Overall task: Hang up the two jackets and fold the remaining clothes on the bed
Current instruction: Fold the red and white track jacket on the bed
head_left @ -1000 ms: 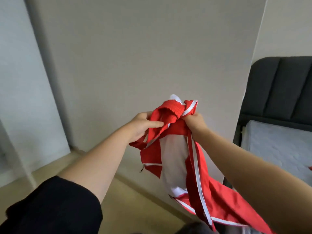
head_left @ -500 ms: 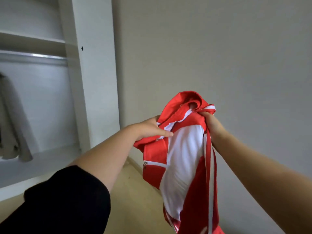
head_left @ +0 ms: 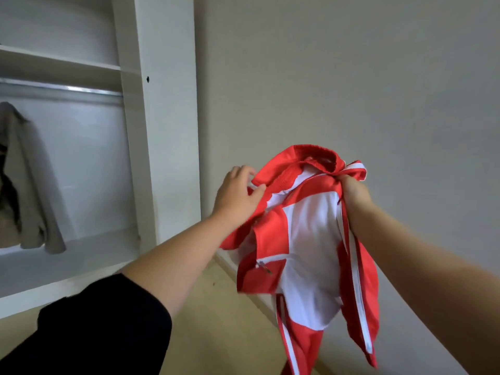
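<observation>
Both arms reach out in front of the person, and between the hands hangs a red and white jacket point(head_left: 303, 239), held up in the air at about 4 o'clock from the middle of the view, in front of a plain wall point(head_left: 351, 77). The left hand point(head_left: 238, 196) pinches the jacket's red collar edge, thumb on the near side and fingers curled over the top of the cloth. The right hand point(head_left: 354, 193), at 3 o'clock from the left one, is clenched round a bunch of the collar and the front edge with its white stripe. The collar arches up between the two hands, and the body of the jacket droops below them, white panel facing the person, with a small zip pull point(head_left: 264, 266) on a red pocket at the lower left and a long white-trimmed strip dangling toward 5 o'clock. The left arm wears a black sleeve point(head_left: 102, 326) at 7 o'clock. At 9 o'clock stands an open white wardrobe point(head_left: 162, 104) with a metal rail point(head_left: 62, 89) under a shelf; a beige coat point(head_left: 24, 185) hangs at its far left, partly cut off by the edge. The floor point(head_left: 224, 320) below is pale wood.
</observation>
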